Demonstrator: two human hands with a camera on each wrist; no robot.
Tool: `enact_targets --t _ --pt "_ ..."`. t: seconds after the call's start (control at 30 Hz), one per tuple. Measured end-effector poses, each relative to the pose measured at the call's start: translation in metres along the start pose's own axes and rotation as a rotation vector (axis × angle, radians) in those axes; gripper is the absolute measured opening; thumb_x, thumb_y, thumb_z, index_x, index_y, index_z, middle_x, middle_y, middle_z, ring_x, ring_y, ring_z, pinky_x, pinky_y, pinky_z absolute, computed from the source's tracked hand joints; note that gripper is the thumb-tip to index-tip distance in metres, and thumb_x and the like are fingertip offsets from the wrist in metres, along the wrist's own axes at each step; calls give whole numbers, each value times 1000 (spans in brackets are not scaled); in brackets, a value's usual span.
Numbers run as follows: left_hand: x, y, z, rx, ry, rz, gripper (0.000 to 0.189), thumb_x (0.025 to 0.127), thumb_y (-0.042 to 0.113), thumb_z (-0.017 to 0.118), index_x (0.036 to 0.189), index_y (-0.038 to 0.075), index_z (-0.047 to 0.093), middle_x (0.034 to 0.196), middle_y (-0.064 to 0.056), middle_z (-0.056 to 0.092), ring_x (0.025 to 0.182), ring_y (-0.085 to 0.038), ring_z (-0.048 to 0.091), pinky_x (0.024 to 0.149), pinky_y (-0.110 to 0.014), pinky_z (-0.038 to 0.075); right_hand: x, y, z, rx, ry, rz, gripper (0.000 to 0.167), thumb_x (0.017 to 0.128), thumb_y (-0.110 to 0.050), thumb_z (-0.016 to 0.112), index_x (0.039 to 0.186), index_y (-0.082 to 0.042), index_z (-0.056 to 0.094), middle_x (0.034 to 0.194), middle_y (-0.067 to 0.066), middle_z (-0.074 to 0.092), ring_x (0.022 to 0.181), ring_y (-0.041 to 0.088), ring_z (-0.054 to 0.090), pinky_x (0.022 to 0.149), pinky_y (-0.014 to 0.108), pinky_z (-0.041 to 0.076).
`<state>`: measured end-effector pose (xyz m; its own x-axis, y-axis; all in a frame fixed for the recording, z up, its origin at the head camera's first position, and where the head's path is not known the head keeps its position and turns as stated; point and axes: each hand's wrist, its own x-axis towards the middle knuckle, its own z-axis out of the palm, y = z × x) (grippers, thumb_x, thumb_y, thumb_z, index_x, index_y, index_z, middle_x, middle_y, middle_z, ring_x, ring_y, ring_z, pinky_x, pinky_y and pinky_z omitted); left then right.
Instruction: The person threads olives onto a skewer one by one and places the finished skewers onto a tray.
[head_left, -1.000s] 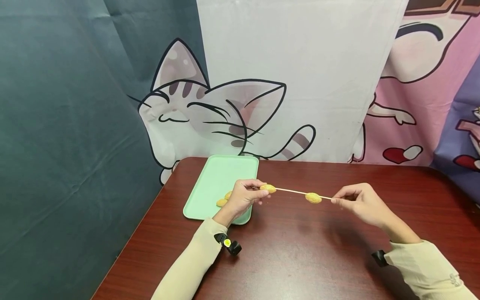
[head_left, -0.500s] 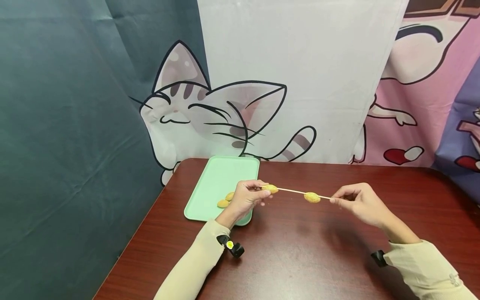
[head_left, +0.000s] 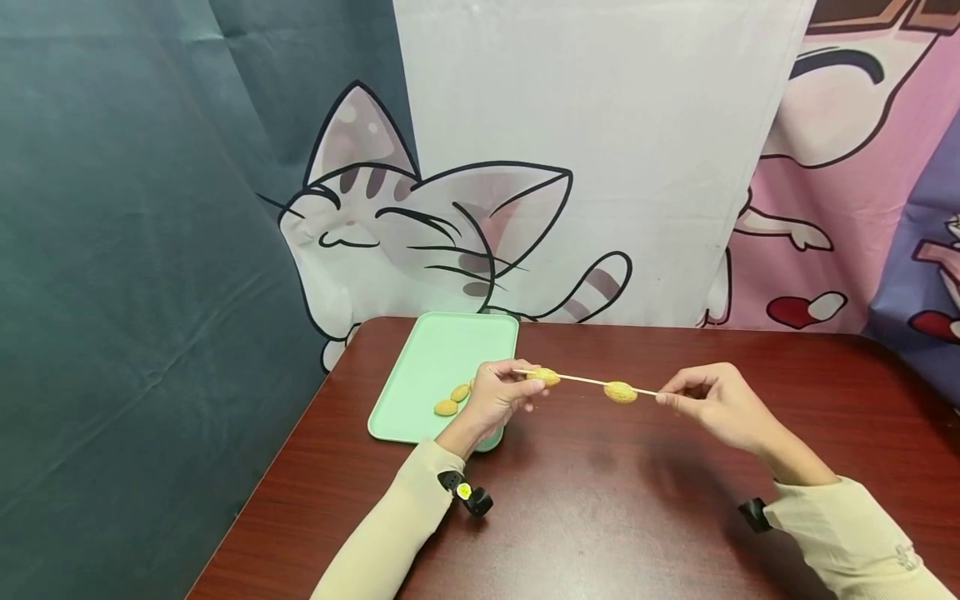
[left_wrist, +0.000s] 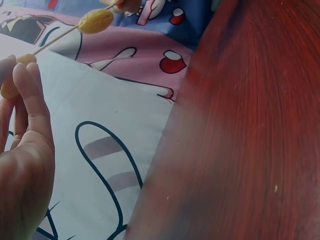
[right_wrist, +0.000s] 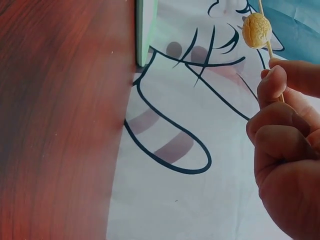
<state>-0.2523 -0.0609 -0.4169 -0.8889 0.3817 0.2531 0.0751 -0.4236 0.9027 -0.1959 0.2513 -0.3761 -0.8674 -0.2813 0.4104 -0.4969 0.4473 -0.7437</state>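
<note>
A thin wooden skewer [head_left: 585, 380] is held roughly level above the table between both hands. My left hand [head_left: 493, 398] pinches a yellow, wrinkled oval piece [head_left: 546, 377], like dried fruit, threaded near the skewer's left end. The bare tip pokes out past that piece, over my fingers. At the other end, the thumb and forefinger of my right hand [head_left: 716, 408] grip the stick. A second yellow oval piece [head_left: 621, 392] sits on the skewer near my right fingertips; the right wrist view shows its creased skin [right_wrist: 257, 31] close up.
A pale green tray [head_left: 435, 350] lies at the table's back left, partly behind my left hand. Several more yellow oval pieces [head_left: 446, 407] rest on it. The reddish-brown table [head_left: 585, 517] stretches in front, and a printed cat curtain [head_left: 660, 208] hangs behind its far edge.
My left hand has shifted slightly right with its piece, and more of the skewer tip shows past it. The right hand and its end of the skewer have drifted a little left.
</note>
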Motion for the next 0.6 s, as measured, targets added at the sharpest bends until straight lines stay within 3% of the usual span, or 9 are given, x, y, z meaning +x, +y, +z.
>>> enact_targets --t 0.17,0.37,0.6 --pt "1 -4 4 -41 26 6 24 84 -18 61 108 -16 67 92 -5 68 72 -13 70 49 -17 49 1 -2 1 6 -2 -7 18 81 6 75 77 -11 75 61 -7 60 51 3 44 39 28 35" --pt "2 -8 8 -78 0 9 38 84 -18 62 93 15 78 92 -3 69 72 -12 71 49 -17 50 2 -3 0 1 3 -12 18 81 7 75 77 -11 75 60 -4 59 51 3 44 39 28 34" --pt "3 -8 14 -74 12 5 42 86 -20 58 91 17 78 92 -3 68 72 -11 71 49 -16 50 4 -5 1 15 0 -18 18 81 7 75 77 -11 75 61 7 60 52 3 44 40 28 35"
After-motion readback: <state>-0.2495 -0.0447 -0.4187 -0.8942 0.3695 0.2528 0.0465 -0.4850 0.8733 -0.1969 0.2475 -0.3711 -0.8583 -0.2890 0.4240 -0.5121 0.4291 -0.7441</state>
